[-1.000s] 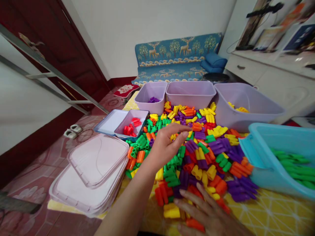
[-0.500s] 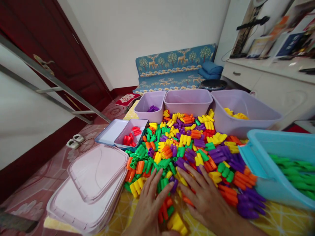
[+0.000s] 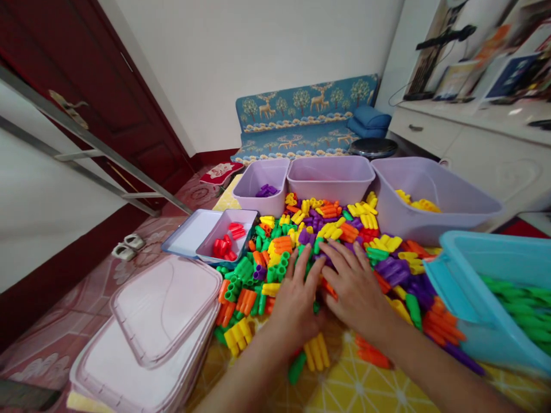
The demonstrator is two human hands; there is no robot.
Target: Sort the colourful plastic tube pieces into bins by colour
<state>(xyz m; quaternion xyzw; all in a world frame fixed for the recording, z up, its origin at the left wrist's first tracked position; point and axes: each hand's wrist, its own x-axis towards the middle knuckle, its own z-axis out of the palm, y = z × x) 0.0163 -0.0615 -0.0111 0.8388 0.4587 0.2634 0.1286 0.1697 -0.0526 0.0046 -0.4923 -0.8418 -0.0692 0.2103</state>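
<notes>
A heap of plastic pieces (image 3: 245, 269) in green, yellow, orange, purple and red covers the yellow patterned cloth (image 3: 359, 381). My left hand (image 3: 300, 295) rests on the middle of the heap, fingers apart, over green and orange pieces. Beside it, my right hand (image 3: 355, 284) lies on the heap with its fingers spread, touching orange and purple pieces. Neither hand grips a piece that I can see. A yellow piece (image 3: 317, 351) and a green one lie on the cloth below my left palm.
Lilac tubs (image 3: 331, 186) stand behind the heap, some with pieces inside. A turquoise tub (image 3: 473, 332) with green pieces is at right. On the left are a small box (image 3: 206, 244) with red pieces and stacked lids (image 3: 167, 310). A sofa (image 3: 297, 140) stands beyond.
Both hands have moved forward, deeper into the heap, and are closer together. Pieces near them have shifted, and more of the cloth shows at the front.
</notes>
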